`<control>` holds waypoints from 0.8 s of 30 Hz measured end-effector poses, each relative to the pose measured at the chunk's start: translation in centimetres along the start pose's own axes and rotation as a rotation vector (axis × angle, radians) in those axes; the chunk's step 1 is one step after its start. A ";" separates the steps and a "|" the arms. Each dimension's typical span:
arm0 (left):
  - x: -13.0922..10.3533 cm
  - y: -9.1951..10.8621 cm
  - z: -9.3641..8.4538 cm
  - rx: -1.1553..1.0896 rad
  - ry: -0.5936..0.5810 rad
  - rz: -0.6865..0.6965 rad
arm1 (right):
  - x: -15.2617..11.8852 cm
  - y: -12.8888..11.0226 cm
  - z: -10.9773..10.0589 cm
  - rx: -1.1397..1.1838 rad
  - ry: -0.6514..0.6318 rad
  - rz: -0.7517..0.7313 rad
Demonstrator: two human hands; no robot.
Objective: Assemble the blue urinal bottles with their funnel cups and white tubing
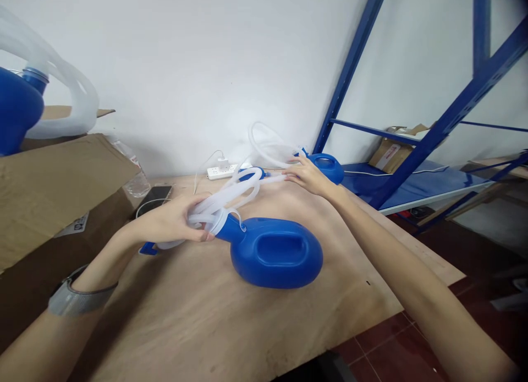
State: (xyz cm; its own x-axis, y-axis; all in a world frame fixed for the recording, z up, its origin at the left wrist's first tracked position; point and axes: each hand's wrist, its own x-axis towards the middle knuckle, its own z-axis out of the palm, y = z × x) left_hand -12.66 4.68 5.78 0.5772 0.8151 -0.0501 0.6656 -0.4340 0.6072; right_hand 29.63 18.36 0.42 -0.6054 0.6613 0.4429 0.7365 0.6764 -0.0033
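The blue bottle [284,269] lies mid-frame on the desk [185,310], long axis crosswise, neck toward the nearer left hand [171,219], whose fingers grasp white tubing [229,197] there. Upper right of centre, the right hand [309,175] is at tubing; whether its fingers grip, I cannot tell.
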 end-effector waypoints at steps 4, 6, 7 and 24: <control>0.0 0.0 0.0 -0.012 -0.001 -0.006 | -2.8 1.8 2.5 0.022 -0.048 0.104; 0.1 -0.1 0.1 -0.005 0.002 -0.006 | -3.9 1.7 3.7 0.047 -0.061 0.152; 0.2 -0.2 0.1 -0.001 0.005 -0.004 | -4.4 1.4 4.3 0.062 -0.064 0.176; 1.5 1.8 3.8 0.167 0.319 0.198 | -5.6 -14.2 -6.5 0.752 0.008 0.290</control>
State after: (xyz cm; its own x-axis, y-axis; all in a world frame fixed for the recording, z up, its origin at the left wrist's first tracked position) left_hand -8.82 3.71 3.77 0.5437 0.7763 0.3188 0.6393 -0.6293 0.4420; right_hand 24.54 2.92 3.82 -0.4171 0.8434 0.3388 0.4614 0.5176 -0.7206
